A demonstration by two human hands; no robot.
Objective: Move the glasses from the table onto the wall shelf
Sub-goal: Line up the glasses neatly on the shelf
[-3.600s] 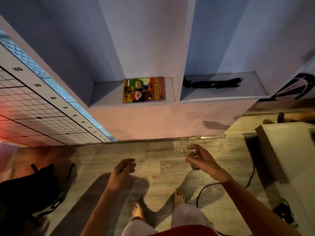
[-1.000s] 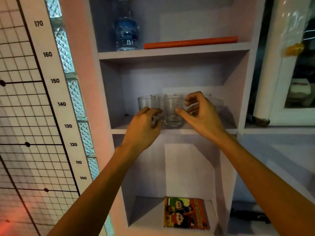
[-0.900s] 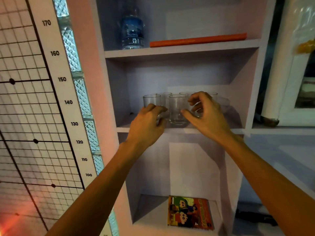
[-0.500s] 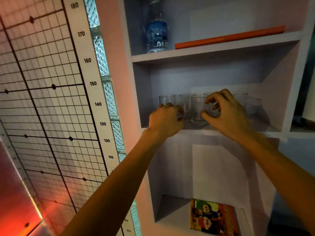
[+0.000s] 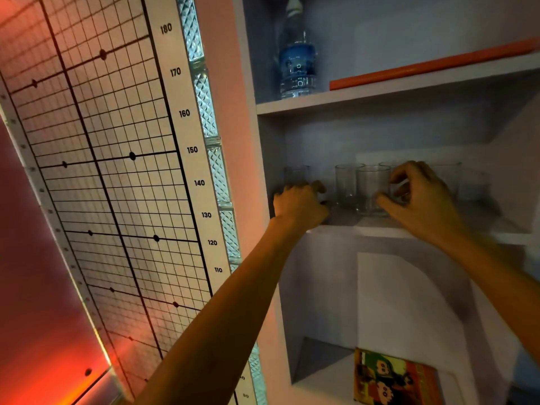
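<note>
Several clear glasses stand in a row on the middle wall shelf [image 5: 377, 230]. My left hand [image 5: 298, 207] is wrapped around the base of the leftmost glass [image 5: 296, 174], which stands close to the shelf's left wall. My right hand [image 5: 420, 200] has its thumb and curled forefinger on the right side of the front glass [image 5: 369, 190], which rests on the shelf. Another glass [image 5: 345, 182] stands between the two hands. Further glasses [image 5: 476, 185] stand to the right, partly hidden behind my right hand.
A blue water bottle [image 5: 298, 62] and a long orange bar [image 5: 432, 67] lie on the shelf above. A colourful comic book [image 5: 391, 378] lies on the shelf below. A height chart with numbers [image 5: 193, 149] and a glass-block strip [image 5: 216, 173] cover the wall at left.
The view has shifted so the shelf sits further right. My left hand has slid the leftmost glass away from the others toward the left wall. My right hand stays at the front glass.
</note>
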